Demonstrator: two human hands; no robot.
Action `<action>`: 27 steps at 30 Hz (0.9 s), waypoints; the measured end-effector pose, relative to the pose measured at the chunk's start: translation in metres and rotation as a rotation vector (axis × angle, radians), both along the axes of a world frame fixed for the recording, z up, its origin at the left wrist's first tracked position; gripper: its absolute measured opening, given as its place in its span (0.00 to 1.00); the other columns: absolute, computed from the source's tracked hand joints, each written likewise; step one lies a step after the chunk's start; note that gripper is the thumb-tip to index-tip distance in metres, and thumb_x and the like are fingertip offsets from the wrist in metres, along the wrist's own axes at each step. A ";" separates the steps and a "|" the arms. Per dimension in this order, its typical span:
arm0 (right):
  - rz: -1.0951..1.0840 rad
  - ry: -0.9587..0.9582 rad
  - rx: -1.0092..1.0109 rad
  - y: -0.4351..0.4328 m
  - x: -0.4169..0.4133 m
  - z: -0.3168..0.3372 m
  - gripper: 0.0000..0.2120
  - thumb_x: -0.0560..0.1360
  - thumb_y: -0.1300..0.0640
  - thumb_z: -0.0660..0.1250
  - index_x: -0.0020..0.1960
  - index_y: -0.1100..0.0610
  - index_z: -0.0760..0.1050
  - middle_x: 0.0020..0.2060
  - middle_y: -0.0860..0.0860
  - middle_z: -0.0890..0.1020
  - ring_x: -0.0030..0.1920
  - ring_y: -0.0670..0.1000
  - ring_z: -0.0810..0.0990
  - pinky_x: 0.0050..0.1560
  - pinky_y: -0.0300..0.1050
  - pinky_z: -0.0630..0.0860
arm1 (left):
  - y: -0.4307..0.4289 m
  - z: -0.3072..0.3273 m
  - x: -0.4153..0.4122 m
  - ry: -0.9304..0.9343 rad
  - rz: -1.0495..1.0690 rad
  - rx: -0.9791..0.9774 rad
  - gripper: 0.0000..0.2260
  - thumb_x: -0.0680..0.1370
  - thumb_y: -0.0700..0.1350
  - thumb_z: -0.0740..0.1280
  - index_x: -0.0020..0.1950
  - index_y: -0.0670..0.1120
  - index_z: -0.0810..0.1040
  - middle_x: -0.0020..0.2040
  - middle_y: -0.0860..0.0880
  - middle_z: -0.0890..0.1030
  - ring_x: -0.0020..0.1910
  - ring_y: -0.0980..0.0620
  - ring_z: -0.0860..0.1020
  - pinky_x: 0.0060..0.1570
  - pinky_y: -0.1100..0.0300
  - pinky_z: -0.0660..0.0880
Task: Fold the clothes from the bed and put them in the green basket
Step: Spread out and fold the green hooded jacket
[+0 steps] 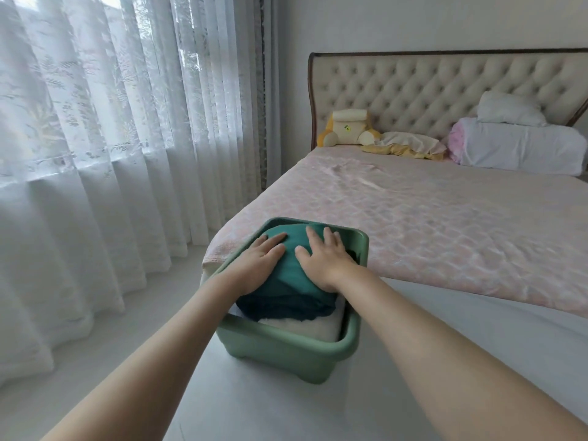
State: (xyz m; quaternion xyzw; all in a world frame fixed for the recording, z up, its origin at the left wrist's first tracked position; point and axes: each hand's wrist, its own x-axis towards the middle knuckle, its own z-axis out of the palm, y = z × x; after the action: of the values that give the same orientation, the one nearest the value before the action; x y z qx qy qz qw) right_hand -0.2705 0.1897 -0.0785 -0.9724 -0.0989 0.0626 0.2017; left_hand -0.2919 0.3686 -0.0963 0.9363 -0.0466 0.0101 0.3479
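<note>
- Left hand (259, 265) and right hand (324, 261): fingers straight, palms pressing the folded teal garment (288, 281).
- Garment: atop the pile inside the green basket (280, 348).
- Basket: on the floor, against the bed (413, 224) corner.

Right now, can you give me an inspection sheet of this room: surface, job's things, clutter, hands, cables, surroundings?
Surface: bed, pink cover.
Job's things: green basket on the floor at the bed's corner; teal garment on top, white cloth beneath.
Clutter: plush toy, pillows by the headboard.
Hands: left hand and right hand press the teal garment, fingers straight.
Cables: nothing seen.
Surroundings: lace curtains, white wall.
</note>
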 end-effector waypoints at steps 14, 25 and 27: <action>-0.036 -0.055 -0.207 -0.017 0.002 -0.013 0.33 0.81 0.35 0.41 0.82 0.48 0.44 0.81 0.57 0.46 0.80 0.61 0.47 0.77 0.64 0.39 | -0.046 0.019 0.027 0.065 0.066 0.343 0.20 0.86 0.46 0.48 0.73 0.38 0.66 0.80 0.40 0.56 0.79 0.41 0.50 0.78 0.48 0.48; 0.003 -0.015 -0.005 -0.015 0.006 -0.009 0.32 0.81 0.42 0.45 0.82 0.49 0.44 0.82 0.53 0.44 0.81 0.58 0.40 0.79 0.56 0.44 | -0.032 0.006 0.032 0.018 0.154 0.061 0.21 0.83 0.47 0.51 0.76 0.51 0.68 0.78 0.45 0.62 0.76 0.45 0.59 0.75 0.51 0.55; -0.012 -0.038 -0.026 -0.017 0.007 -0.015 0.32 0.81 0.41 0.44 0.82 0.48 0.45 0.82 0.53 0.45 0.81 0.57 0.42 0.79 0.56 0.44 | -0.032 0.005 0.028 0.009 0.150 0.121 0.22 0.82 0.45 0.48 0.76 0.48 0.66 0.77 0.43 0.63 0.75 0.46 0.61 0.72 0.54 0.57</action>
State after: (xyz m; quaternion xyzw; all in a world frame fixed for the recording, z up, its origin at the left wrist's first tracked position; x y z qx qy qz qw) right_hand -0.2639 0.1729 -0.0940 -0.9765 -0.0960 0.0445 0.1876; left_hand -0.2638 0.3368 -0.0915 0.9565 0.0248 0.0291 0.2891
